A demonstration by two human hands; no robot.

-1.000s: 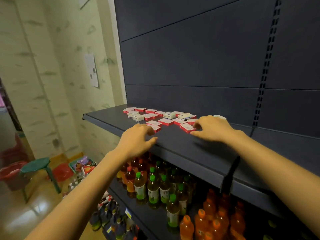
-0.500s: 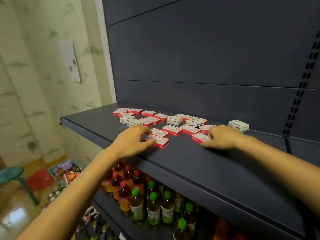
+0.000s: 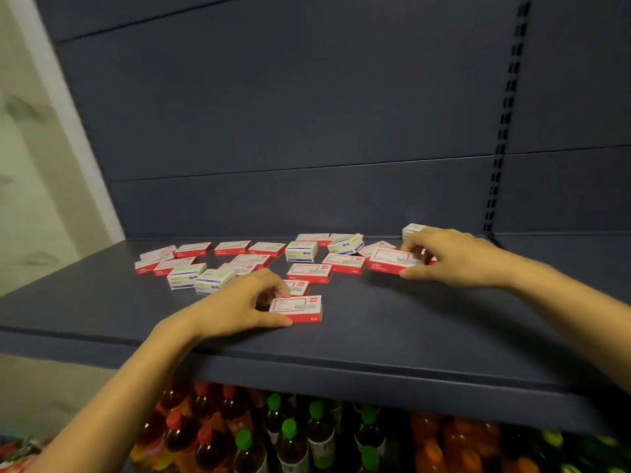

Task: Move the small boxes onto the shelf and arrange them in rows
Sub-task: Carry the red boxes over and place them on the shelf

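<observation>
Left hand [image 3: 235,307] and right hand [image 3: 454,257] each grasp a red box [image 3: 296,308], partly hiding it.

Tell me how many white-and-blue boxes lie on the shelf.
5 white-and-blue boxes: two front left, two centre back, one behind the right hand; more may be hidden.

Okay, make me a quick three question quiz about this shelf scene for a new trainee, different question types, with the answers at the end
1. True or false: the left hand holds a green-capped bottle.
2. Multiple choice: the red box nearest the shelf front edge lies A) flat, B) on end, C) stacked on a white box.
3. Fill in: the right hand grips a ___ box.

Key: 1 false, it holds that nearest red box. 2 A. 3 red.
</observation>
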